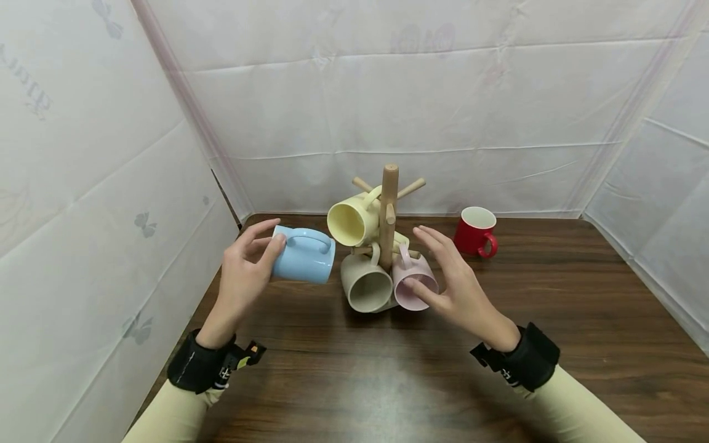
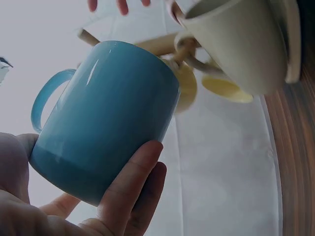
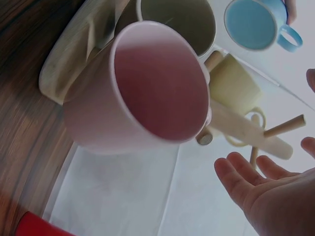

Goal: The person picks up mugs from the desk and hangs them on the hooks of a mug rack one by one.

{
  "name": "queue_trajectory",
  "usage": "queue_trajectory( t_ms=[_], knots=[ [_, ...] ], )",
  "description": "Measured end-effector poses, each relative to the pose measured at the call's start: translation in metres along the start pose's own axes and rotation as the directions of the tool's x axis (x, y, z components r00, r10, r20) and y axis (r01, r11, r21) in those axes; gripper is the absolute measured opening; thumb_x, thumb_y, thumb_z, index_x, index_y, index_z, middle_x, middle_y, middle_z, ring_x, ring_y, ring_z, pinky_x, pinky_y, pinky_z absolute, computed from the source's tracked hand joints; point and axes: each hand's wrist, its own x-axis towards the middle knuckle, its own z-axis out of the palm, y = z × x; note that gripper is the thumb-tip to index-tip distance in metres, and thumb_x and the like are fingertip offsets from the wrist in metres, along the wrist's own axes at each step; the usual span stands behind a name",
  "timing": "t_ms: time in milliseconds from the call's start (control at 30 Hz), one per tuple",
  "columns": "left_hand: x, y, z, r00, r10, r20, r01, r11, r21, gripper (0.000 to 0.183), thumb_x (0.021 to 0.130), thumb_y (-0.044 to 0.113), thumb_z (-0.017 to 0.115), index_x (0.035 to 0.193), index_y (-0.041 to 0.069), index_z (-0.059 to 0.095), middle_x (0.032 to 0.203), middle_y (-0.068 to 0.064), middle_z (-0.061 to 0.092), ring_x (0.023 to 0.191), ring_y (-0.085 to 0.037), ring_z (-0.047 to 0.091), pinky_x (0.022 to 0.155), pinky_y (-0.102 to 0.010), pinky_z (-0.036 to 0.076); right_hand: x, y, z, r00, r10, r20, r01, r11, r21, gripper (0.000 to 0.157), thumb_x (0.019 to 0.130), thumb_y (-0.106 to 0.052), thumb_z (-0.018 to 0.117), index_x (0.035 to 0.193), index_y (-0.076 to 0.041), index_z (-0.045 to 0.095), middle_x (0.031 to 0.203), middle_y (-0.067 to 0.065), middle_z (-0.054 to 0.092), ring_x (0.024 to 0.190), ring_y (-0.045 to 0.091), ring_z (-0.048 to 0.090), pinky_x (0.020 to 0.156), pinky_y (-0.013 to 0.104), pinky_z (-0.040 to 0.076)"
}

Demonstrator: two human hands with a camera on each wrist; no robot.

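My left hand (image 1: 246,267) grips a light blue mug (image 1: 304,255) by its base end, thumb on one side and fingers on the other. The mug lies sideways in the air, handle up, its mouth facing the rack. A wooden mug rack (image 1: 390,212) stands at the centre. From it hang a yellow mug (image 1: 348,223) on the upper left, a grey-beige mug (image 1: 365,284) and a pink mug (image 1: 415,284) lower down. My right hand (image 1: 456,286) is spread beside the rack, holding nothing; in the right wrist view its fingers (image 3: 241,177) are apart from the pink mug.
A red mug (image 1: 475,232) with a white inside stands upright on the dark wooden table (image 1: 310,375), right of the rack. Part of another yellow mug (image 2: 226,89) shows behind the grey-beige one. White sheeting (image 1: 388,104) encloses the table's back and sides.
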Motion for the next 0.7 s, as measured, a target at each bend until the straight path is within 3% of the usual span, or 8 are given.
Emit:
queue_trajectory(
  t_ms=[333, 467, 700],
  knots=[
    [-0.007, 0.019, 0.016, 0.997, -0.013, 0.075, 0.021, 0.995, -0.099, 0.036, 0.093, 0.026, 0.056, 0.127, 0.014, 0.054, 0.107, -0.017, 0.062, 0.089, -0.023, 0.061, 0.059, -0.035, 0.055, -0.001, -0.013, 0.005, 0.999, -0.017, 0.028, 0.016, 0.998, 0.053, 0.08, 0.068, -0.007, 0.077, 0.138, 0.0, 0.038, 0.139, 0.018, 0.039, 0.123, 0.03, 0.039, 0.102, 0.035, 0.034],
    [-0.008, 0.026, 0.028, 0.992, -0.019, 0.123, 0.04, 0.984, -0.172, 0.036, 0.093, 0.025, 0.057, 0.127, 0.012, 0.054, 0.108, -0.019, 0.061, 0.088, -0.026, 0.061, 0.056, -0.038, 0.055, -0.001, -0.016, 0.007, 0.999, -0.039, 0.025, 0.037, 0.996, 0.077, 0.08, 0.068, -0.007, 0.077, 0.137, 0.003, 0.038, 0.139, 0.019, 0.039, 0.124, 0.032, 0.038, 0.102, 0.032, 0.033],
    [-0.012, 0.036, 0.053, 0.989, -0.026, 0.144, 0.061, 0.967, -0.246, 0.032, 0.092, 0.021, 0.058, 0.123, 0.013, 0.056, 0.104, -0.017, 0.063, 0.081, -0.023, 0.063, 0.052, -0.042, 0.054, -0.001, -0.019, 0.008, 0.997, -0.066, 0.043, 0.059, 0.988, 0.142, 0.083, 0.067, -0.007, 0.079, 0.137, 0.005, 0.035, 0.139, 0.02, 0.038, 0.121, 0.035, 0.04, 0.1, 0.033, 0.037]
  ],
)
